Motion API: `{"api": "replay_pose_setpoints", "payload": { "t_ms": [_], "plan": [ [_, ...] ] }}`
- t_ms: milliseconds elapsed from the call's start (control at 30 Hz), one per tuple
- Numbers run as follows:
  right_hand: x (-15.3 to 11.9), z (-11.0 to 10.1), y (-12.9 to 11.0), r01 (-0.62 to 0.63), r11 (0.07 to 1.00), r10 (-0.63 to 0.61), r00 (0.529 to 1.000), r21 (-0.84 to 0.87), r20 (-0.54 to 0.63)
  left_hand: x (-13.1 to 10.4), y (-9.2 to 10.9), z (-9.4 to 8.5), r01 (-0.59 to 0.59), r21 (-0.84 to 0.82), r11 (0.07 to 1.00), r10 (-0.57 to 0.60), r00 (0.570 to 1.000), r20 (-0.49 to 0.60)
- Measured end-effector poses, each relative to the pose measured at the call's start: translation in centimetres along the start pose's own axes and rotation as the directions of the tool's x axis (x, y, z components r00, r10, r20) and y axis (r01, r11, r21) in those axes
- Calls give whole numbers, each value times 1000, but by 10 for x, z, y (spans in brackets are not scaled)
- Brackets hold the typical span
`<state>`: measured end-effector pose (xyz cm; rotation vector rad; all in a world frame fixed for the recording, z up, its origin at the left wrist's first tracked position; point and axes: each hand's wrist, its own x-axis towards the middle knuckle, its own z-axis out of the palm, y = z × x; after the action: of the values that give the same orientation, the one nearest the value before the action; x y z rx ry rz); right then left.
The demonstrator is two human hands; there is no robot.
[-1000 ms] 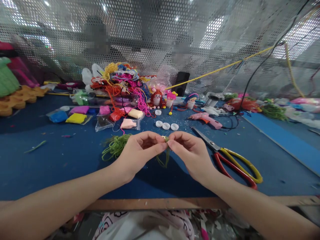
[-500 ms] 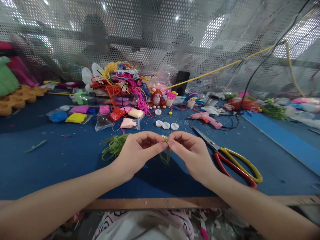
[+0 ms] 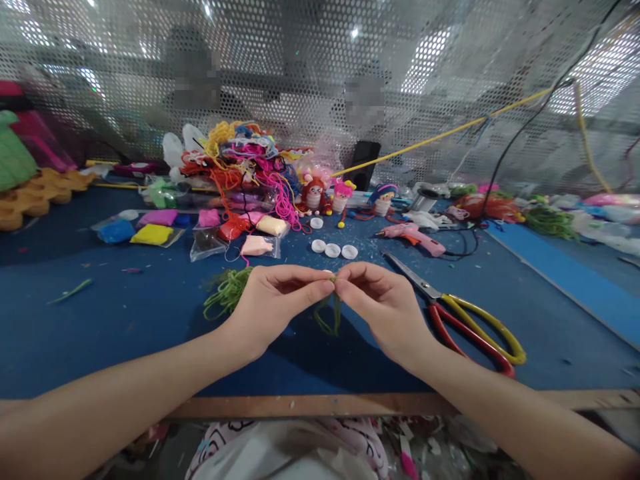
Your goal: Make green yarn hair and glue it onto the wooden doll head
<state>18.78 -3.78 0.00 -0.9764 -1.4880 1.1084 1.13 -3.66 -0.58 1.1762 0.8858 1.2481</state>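
1. Your left hand (image 3: 273, 300) and right hand (image 3: 383, 303) meet fingertip to fingertip above the blue felt-covered table (image 3: 125, 333), both pinched on a short tuft of olive-green yarn strands (image 3: 330, 313).
2. The tuft hangs in the air between the two pinches, loops dangling down, clear of the table.
3. Step in hand looks like tying or twisting the tuft at its top; can't tell if a knot is formed.
4. Next move likely calls for a steady pull apart with both pinches kept tight.
5. Loose green yarn pile (image 3: 227, 293) lies just behind the left hand.
6. Red-and-yellow-handled scissors (image 3: 465, 320) lie near the right hand, untouched.
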Motion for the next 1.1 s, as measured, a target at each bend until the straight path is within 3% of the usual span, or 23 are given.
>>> {"api": "replay_pose_setpoints", "payload": {
  "t_ms": [267,733,967,1100],
  "plan": [
    [0,-1,1,81,996,-83,996,-45,-43,1,2,1,67,-47,997,-66,998,13],
    [4,-2,6,-58,986,56,998,156,16,1,1,-2,161,-103,982,-146,980,138],
    [6,-5,2,63,998,-63,998,1,17,2,3,-4,151,-68,986,-141,981,133],
    [5,-4,1,80,996,-82,995,45,48,4,5,-6,148,-29,989,-140,973,183]
  ]
}}
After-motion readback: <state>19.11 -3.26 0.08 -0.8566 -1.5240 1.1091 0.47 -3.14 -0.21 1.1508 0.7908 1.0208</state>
